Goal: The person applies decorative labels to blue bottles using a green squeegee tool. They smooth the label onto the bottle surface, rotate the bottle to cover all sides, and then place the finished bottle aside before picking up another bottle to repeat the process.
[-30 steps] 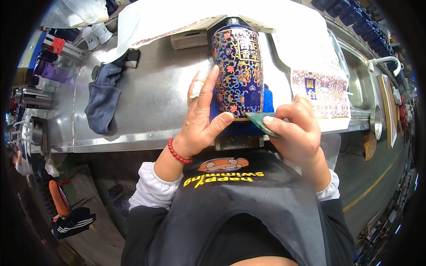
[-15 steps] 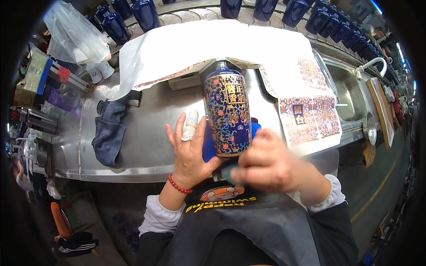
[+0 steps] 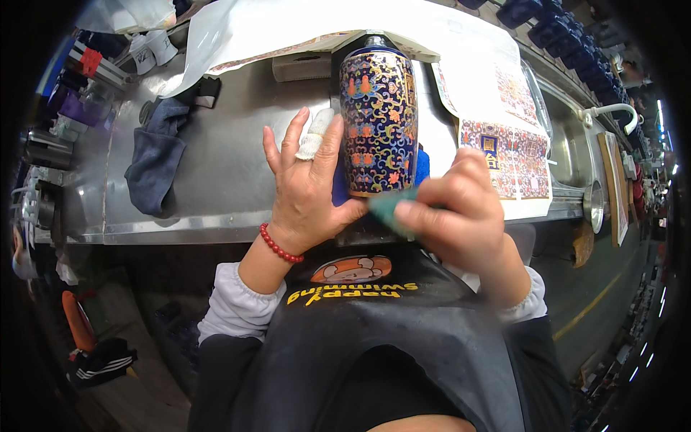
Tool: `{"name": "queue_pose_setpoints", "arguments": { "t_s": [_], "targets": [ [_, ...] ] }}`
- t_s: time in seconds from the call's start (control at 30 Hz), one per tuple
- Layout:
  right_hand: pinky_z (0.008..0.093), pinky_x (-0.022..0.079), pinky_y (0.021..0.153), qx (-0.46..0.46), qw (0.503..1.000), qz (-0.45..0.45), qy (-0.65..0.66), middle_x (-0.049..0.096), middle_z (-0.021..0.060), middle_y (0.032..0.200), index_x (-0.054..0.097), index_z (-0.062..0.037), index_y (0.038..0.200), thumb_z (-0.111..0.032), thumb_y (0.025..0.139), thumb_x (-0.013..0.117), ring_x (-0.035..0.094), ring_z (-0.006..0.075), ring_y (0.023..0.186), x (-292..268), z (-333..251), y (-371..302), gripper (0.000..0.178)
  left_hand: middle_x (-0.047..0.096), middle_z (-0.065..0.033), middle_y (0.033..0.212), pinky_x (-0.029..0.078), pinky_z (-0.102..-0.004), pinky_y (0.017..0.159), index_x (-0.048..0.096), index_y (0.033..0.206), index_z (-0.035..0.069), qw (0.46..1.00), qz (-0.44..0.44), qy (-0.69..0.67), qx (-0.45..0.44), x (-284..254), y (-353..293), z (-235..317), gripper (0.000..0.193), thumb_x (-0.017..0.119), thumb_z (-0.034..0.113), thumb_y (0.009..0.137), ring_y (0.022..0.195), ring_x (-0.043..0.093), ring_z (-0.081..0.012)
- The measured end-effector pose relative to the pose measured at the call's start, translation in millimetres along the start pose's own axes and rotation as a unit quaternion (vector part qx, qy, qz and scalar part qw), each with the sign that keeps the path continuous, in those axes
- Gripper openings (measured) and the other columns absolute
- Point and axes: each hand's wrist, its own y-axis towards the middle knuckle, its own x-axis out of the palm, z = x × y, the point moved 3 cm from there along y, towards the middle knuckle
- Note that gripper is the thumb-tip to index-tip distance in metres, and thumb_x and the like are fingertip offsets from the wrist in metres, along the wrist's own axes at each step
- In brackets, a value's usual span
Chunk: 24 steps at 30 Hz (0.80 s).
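A dark blue bottle (image 3: 379,122) covered in a colourful floral pattern with gold lines lies with its neck pointing away from me, over something blue (image 3: 422,164). My left hand (image 3: 302,180) is at the bottle's left side, fingers spread and thumb by its near end. One finger wears a white wrap (image 3: 314,135). My right hand (image 3: 461,212), partly blurred, pinches a flat green scraper-like piece (image 3: 393,211) at the near right end of the bottle. Whether that piece touches the bottle I cannot tell.
Printed pattern sheets (image 3: 515,155) lie to the right, beside a sink (image 3: 568,147) with a white tap (image 3: 612,113). A dark blue cloth (image 3: 155,162) rests on the metal table (image 3: 230,151) at left. Large white paper (image 3: 288,29) spans the back. More blue bottles (image 3: 565,36) stand at the far right.
The bottle has turned about its length: its lettered panel has shifted from the front to the right edge. My right hand has brought the green piece to the bottle's near end. The view has tilted downward.
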Motion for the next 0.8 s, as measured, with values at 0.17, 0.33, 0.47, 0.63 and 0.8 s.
{"name": "queue_pose_setpoints", "arguments": {
  "t_s": [0.17,0.33,0.47,0.63,0.8],
  "targets": [
    [0.0360,0.040,0.073,-0.041,0.995,-0.035,0.090,0.061,-0.0011,0.087,0.073,-0.0125,0.091,-0.016,0.066,0.077,0.055,0.0173,0.073,5.5,-2.6,-1.9,0.025,0.071,-0.0157,0.103,0.002,-0.0735,0.113,0.041,0.150,-0.006,0.999,0.014,-0.031,-0.006,3.2,-0.3,-2.2,0.106,0.077,0.062,0.076,0.145,0.031,-0.0433],
    [0.0366,0.041,0.071,-0.022,0.995,-0.042,0.083,0.062,0.0003,0.087,0.074,-0.0107,0.092,-0.012,0.066,0.078,0.056,0.0179,0.073,7.1,2.1,-4.5,0.026,0.072,-0.0139,0.087,0.002,-0.0724,0.114,0.041,0.149,-0.007,1.000,0.007,0.001,0.005,0.4,1.1,-1.3,0.107,0.079,0.060,0.076,0.145,0.031,-0.0427],
    [0.0376,0.041,0.072,0.012,0.998,0.052,0.020,0.062,-0.0003,0.086,0.074,-0.0112,0.091,-0.012,0.066,0.080,0.055,0.0180,0.071,2.0,4.9,-10.3,0.025,0.072,-0.0136,0.099,0.003,-0.0715,0.115,0.041,0.149,-0.008,1.000,0.015,-0.017,-0.002,1.2,2.6,2.7,0.108,0.080,0.059,0.074,0.143,0.034,-0.0405],
    [0.0375,0.039,0.073,0.001,0.998,-0.030,0.055,0.062,-0.0003,0.085,0.074,-0.0114,0.093,-0.013,0.063,0.081,0.055,0.0176,0.071,6.8,5.6,-14.4,0.031,0.070,-0.0149,0.113,0.005,-0.0722,0.114,0.035,0.152,-0.008,1.000,0.008,-0.019,-0.009,4.7,0.0,3.9,0.113,0.080,0.060,0.074,0.141,0.037,-0.0393],
    [0.0374,0.037,0.072,0.031,0.998,0.010,0.055,0.062,0.0010,0.085,0.074,-0.0092,0.094,-0.011,0.062,0.082,0.056,0.0176,0.071,-5.0,9.3,-9.1,0.033,0.071,-0.0184,0.108,0.006,-0.0731,0.113,0.033,0.150,-0.012,0.997,-0.013,-0.045,-0.057,7.5,-1.1,2.8,0.116,0.074,0.067,0.076,0.139,0.038,-0.0425]
  ]
}}
